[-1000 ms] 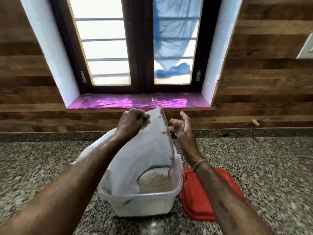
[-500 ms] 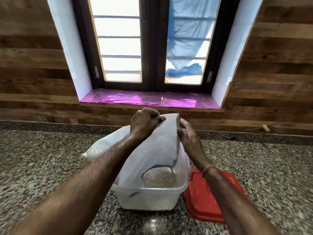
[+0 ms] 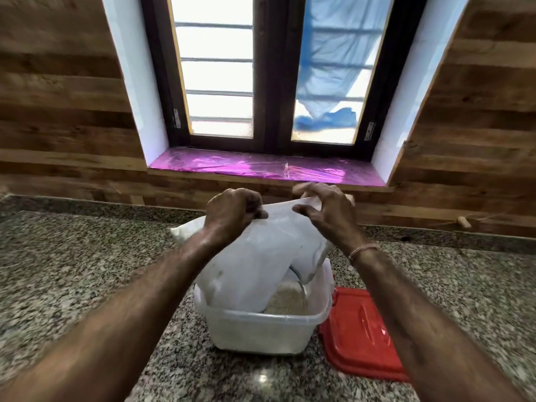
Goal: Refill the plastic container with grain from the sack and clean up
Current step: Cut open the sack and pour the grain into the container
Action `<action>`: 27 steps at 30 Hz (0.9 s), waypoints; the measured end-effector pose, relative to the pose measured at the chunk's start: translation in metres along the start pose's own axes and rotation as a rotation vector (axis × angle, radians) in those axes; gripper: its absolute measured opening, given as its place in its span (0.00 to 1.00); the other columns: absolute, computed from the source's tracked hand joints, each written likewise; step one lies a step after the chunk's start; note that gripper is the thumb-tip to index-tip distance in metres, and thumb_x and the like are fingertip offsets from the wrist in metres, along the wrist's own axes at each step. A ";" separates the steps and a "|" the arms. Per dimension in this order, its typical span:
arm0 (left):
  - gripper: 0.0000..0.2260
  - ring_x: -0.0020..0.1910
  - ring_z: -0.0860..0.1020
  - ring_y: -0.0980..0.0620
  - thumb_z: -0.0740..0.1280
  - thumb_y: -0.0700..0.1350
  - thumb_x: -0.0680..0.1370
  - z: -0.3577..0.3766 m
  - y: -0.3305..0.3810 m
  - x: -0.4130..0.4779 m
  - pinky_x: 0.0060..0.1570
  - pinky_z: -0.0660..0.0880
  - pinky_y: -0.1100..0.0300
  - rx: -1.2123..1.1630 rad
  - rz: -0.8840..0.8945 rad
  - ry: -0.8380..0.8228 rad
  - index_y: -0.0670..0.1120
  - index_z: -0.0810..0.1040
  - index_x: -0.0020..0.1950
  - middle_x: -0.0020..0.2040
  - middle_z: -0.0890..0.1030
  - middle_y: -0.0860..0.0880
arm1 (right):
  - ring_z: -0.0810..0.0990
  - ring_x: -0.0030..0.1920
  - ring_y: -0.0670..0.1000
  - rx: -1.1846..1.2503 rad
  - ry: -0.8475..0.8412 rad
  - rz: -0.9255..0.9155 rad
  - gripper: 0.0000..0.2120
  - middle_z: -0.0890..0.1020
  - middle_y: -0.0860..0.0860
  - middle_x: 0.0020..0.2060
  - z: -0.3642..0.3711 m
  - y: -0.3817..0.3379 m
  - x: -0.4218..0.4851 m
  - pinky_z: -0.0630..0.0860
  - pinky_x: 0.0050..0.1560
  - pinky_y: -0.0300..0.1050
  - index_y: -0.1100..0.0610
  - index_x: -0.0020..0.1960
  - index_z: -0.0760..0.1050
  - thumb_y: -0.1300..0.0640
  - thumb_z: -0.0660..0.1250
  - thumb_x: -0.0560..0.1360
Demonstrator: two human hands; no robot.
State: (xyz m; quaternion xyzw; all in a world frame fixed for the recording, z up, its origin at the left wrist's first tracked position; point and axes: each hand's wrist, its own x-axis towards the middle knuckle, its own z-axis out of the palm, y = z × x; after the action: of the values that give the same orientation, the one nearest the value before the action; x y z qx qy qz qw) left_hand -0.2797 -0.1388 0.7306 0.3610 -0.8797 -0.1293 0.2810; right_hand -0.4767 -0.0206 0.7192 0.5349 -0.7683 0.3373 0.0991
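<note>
The left hand (image 3: 232,216) is a closed fist, clamped on the upper edge of the white sack (image 3: 261,262). The right hand (image 3: 327,216) pinches the same edge just beside it, thumb and forefinger together on the fabric, the other fingers curled loosely and spread. The sack hangs upended from both hands, its lower end inside the clear container (image 3: 261,332), which holds pale grain (image 3: 285,298). The container stands on the granite counter (image 3: 72,271), well back from its near edge. The red lid (image 3: 359,335) lies flat, touching the container's right side.
</note>
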 end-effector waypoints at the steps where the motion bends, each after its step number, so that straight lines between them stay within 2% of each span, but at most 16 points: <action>1: 0.14 0.43 0.80 0.52 0.75 0.61 0.71 -0.002 0.001 0.001 0.41 0.69 0.58 0.019 0.005 -0.001 0.51 0.83 0.43 0.39 0.83 0.55 | 0.79 0.51 0.45 -0.068 -0.010 0.002 0.11 0.85 0.41 0.44 -0.001 -0.006 0.003 0.61 0.51 0.46 0.43 0.49 0.82 0.39 0.73 0.72; 2: 0.14 0.45 0.80 0.52 0.74 0.62 0.72 -0.007 -0.002 0.001 0.43 0.71 0.58 0.053 -0.012 -0.024 0.52 0.83 0.44 0.42 0.84 0.55 | 0.80 0.49 0.45 -0.097 -0.019 0.030 0.10 0.85 0.41 0.40 -0.001 -0.004 0.006 0.61 0.50 0.46 0.44 0.45 0.83 0.39 0.73 0.72; 4: 0.15 0.48 0.81 0.52 0.72 0.64 0.72 -0.018 -0.021 0.001 0.47 0.72 0.56 0.113 -0.071 -0.126 0.54 0.83 0.46 0.46 0.85 0.57 | 0.83 0.46 0.46 -0.063 -0.060 0.120 0.08 0.84 0.40 0.34 -0.002 0.007 0.006 0.70 0.51 0.48 0.43 0.39 0.82 0.40 0.75 0.71; 6: 0.13 0.50 0.82 0.53 0.74 0.62 0.72 -0.026 -0.039 -0.003 0.46 0.71 0.58 0.123 -0.123 -0.174 0.55 0.84 0.45 0.46 0.85 0.57 | 0.84 0.45 0.46 -0.050 -0.102 0.172 0.10 0.81 0.39 0.30 -0.001 0.013 0.004 0.76 0.55 0.52 0.40 0.34 0.78 0.41 0.76 0.70; 7: 0.10 0.49 0.82 0.53 0.75 0.60 0.72 -0.026 -0.041 -0.006 0.44 0.69 0.59 0.132 -0.120 -0.146 0.55 0.85 0.44 0.45 0.86 0.57 | 0.84 0.45 0.46 -0.045 -0.113 0.168 0.10 0.81 0.38 0.31 0.001 0.011 0.004 0.77 0.56 0.54 0.40 0.34 0.78 0.41 0.76 0.70; 9: 0.05 0.49 0.83 0.54 0.76 0.54 0.73 -0.020 -0.036 -0.009 0.44 0.66 0.60 0.133 -0.073 -0.045 0.54 0.85 0.42 0.43 0.86 0.57 | 0.84 0.47 0.45 -0.022 -0.138 0.092 0.06 0.85 0.39 0.38 0.009 -0.006 0.004 0.77 0.56 0.54 0.40 0.43 0.81 0.41 0.75 0.71; 11: 0.02 0.48 0.83 0.57 0.76 0.48 0.74 -0.013 -0.025 -0.009 0.46 0.66 0.61 0.092 -0.010 0.022 0.54 0.85 0.42 0.40 0.85 0.62 | 0.83 0.52 0.45 -0.019 -0.202 0.000 0.13 0.86 0.40 0.47 0.018 -0.031 0.003 0.73 0.59 0.52 0.41 0.52 0.81 0.37 0.72 0.72; 12: 0.02 0.47 0.83 0.57 0.76 0.48 0.74 -0.011 -0.021 -0.008 0.47 0.66 0.60 0.066 0.015 0.039 0.54 0.85 0.41 0.39 0.84 0.64 | 0.83 0.54 0.46 -0.058 -0.220 -0.030 0.14 0.85 0.40 0.47 0.023 -0.043 0.002 0.71 0.59 0.51 0.43 0.52 0.81 0.37 0.72 0.72; 14: 0.05 0.47 0.83 0.56 0.75 0.53 0.74 -0.012 -0.021 -0.005 0.49 0.65 0.59 0.038 0.044 0.065 0.53 0.84 0.42 0.38 0.84 0.62 | 0.83 0.52 0.48 -0.112 -0.214 -0.027 0.12 0.81 0.40 0.36 0.030 -0.059 0.002 0.67 0.53 0.48 0.45 0.42 0.78 0.38 0.72 0.73; 15: 0.10 0.48 0.83 0.54 0.73 0.58 0.74 -0.015 -0.025 -0.004 0.50 0.66 0.57 0.056 0.042 0.067 0.53 0.84 0.44 0.41 0.85 0.59 | 0.83 0.49 0.48 -0.112 -0.201 0.010 0.13 0.77 0.39 0.30 0.031 -0.058 0.003 0.68 0.52 0.48 0.45 0.38 0.76 0.39 0.72 0.73; 17: 0.16 0.53 0.82 0.50 0.70 0.65 0.73 -0.024 -0.042 -0.006 0.54 0.70 0.54 0.111 -0.004 0.033 0.54 0.83 0.51 0.48 0.86 0.55 | 0.80 0.42 0.46 -0.079 -0.177 0.087 0.15 0.74 0.39 0.27 0.029 -0.048 0.007 0.75 0.52 0.49 0.46 0.34 0.75 0.40 0.74 0.72; 19: 0.15 0.52 0.83 0.48 0.72 0.63 0.72 -0.030 -0.062 -0.011 0.50 0.73 0.54 0.061 -0.075 -0.014 0.55 0.81 0.50 0.47 0.85 0.55 | 0.78 0.39 0.44 -0.043 -0.160 0.131 0.14 0.76 0.39 0.27 0.025 -0.039 0.009 0.79 0.51 0.50 0.45 0.33 0.76 0.41 0.75 0.72; 22: 0.14 0.42 0.82 0.47 0.77 0.57 0.71 -0.027 -0.072 -0.017 0.37 0.71 0.56 -0.108 -0.111 0.039 0.51 0.76 0.40 0.36 0.81 0.55 | 0.80 0.42 0.45 -0.006 -0.199 0.101 0.10 0.82 0.41 0.33 0.031 -0.056 0.010 0.78 0.52 0.49 0.45 0.38 0.80 0.41 0.74 0.72; 24: 0.13 0.39 0.80 0.48 0.77 0.55 0.71 -0.024 -0.066 -0.016 0.36 0.72 0.56 -0.177 -0.095 0.091 0.50 0.77 0.42 0.35 0.79 0.55 | 0.80 0.43 0.44 0.018 -0.193 0.067 0.09 0.86 0.43 0.39 0.038 -0.073 0.013 0.77 0.50 0.47 0.45 0.44 0.83 0.40 0.73 0.73; 27: 0.12 0.38 0.81 0.52 0.76 0.56 0.72 -0.022 -0.072 -0.021 0.37 0.75 0.56 -0.352 -0.066 0.047 0.53 0.77 0.48 0.38 0.80 0.56 | 0.80 0.39 0.44 0.037 -0.094 0.084 0.10 0.85 0.44 0.36 0.037 -0.085 0.021 0.76 0.42 0.43 0.49 0.42 0.84 0.42 0.74 0.73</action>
State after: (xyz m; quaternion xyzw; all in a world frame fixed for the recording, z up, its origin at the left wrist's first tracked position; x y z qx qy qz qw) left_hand -0.2143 -0.1753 0.7095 0.3378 -0.8244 -0.2820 0.3560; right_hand -0.4024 -0.0768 0.7368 0.5193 -0.7875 0.3297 0.0386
